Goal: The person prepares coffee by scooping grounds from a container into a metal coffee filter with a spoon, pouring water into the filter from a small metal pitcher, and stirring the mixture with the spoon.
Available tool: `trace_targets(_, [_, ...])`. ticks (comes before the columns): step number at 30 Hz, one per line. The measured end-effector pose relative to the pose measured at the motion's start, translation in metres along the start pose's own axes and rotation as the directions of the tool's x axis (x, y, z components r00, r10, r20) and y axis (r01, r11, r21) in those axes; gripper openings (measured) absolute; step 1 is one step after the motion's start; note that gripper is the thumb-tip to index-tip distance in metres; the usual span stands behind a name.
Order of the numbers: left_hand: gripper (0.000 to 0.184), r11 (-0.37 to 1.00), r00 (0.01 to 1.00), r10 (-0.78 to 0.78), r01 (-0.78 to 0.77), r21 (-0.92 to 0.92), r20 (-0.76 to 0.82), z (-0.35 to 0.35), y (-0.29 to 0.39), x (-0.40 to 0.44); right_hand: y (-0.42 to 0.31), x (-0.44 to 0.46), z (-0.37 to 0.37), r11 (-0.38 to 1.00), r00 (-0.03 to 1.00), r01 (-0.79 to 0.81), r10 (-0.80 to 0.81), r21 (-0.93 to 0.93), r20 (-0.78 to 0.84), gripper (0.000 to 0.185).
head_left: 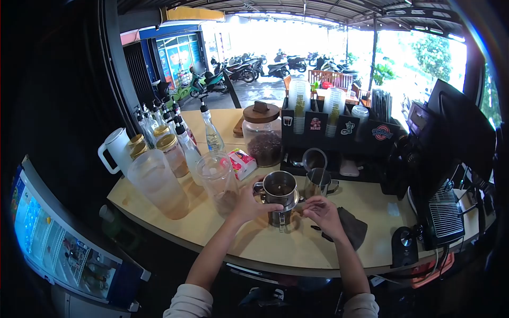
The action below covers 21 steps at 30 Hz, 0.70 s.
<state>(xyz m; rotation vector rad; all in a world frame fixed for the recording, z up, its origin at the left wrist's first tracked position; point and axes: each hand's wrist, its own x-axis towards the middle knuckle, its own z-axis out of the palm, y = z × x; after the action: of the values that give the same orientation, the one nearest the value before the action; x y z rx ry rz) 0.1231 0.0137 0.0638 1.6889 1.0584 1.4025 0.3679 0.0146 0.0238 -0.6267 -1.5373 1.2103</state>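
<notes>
My left hand (253,204) is closed around the side of a metal cup (281,198), its thumb across the front. The cup has a wide rim and dark contents, and it sits on top of a smaller metal vessel (279,218) on the counter. Just right of it is my right hand (324,216), fingers bent and drawn together by the cup's side. Whether anything is between those fingertips is hidden. Behind my right hand stands a clear glass-like pitcher (316,183). A dark cloth (352,228) lies beside my right wrist.
Left on the counter (307,252) are a tall clear jar (217,183), a frosted pitcher (159,183), a white jug (114,151) and several pump bottles. Behind stand a wooden-lidded jar (262,140), a tissue pack (242,163) and a black cup holder (328,127). Dark equipment (432,206) is at right.
</notes>
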Motion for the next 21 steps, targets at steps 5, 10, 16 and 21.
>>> trace_targets(5, [0.09, 0.999, 0.999, 0.008, -0.01, 0.043, 0.038, -0.003, -0.007, 0.003, -0.021, 0.005, -0.008, 0.996, 0.98, 0.037, -0.053, -0.086, -0.193, 0.019])
trace_targets(10, [0.092, 0.999, 0.998, -0.004, 0.001, 0.04, 0.07, -0.004, -0.002, 0.004, -0.091, 0.018, 0.0, 0.914, 0.853, 0.281, -0.378, -0.294, -0.36, 0.013])
trace_targets(16, [0.089, 0.997, 0.996, -0.03, 0.025, 0.075, 0.078, -0.005, 0.007, 0.004, -0.135, 0.039, 0.031, 0.767, 0.906, 0.269, -0.407, -0.583, -0.117, 0.009])
trace_targets(21, [0.088, 0.997, 0.997, 0.012, -0.019, 0.079, 0.082, -0.006, 0.008, 0.006, -0.136, 0.062, 0.048, 0.657, 0.951, 0.283, -0.288, -0.699, 0.114, 0.003])
